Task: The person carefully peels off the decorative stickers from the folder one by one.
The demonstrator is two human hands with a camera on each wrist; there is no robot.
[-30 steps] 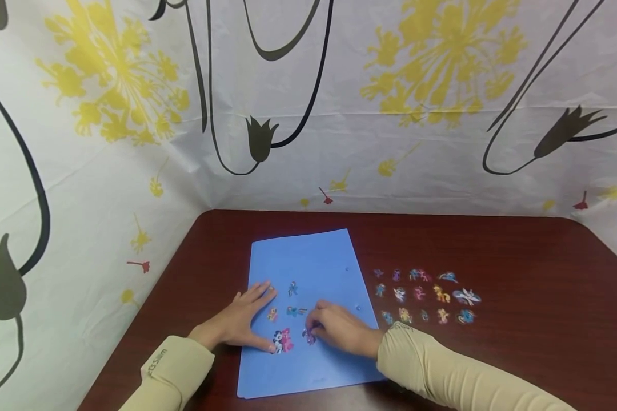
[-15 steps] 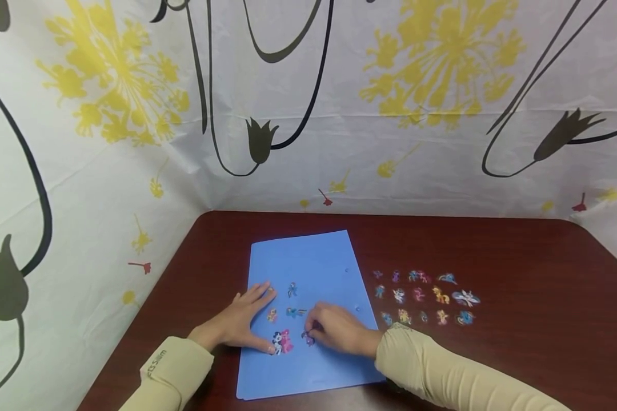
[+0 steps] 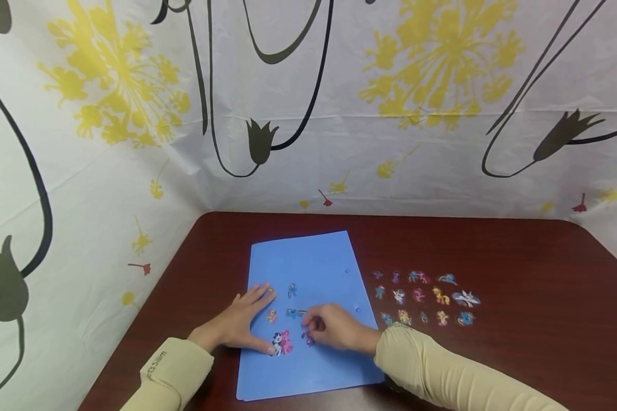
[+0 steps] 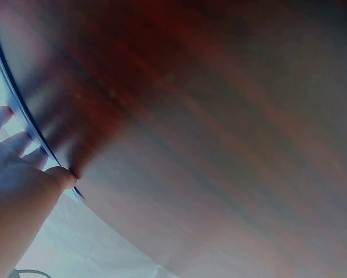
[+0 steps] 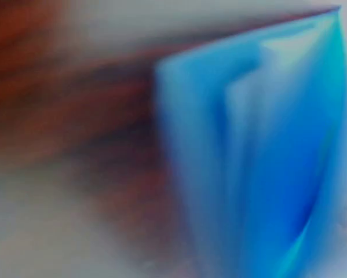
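Right hand nudged slightly left, fingers curled at purple sticker on folder; whether pinching, can't tell. Left hand spread at folder edge. Fingertips catching blue sticker might drag it askew

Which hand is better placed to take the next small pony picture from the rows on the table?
Probably the right hand: it is nearer to those rows, while the left hand lies spread at the blue folder's opposite edge.

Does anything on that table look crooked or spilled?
The blue folder lies slightly askew: its far edge slants against that of the table. Nothing looks spilled; the loose stickers right of the folder sit in rough rows.
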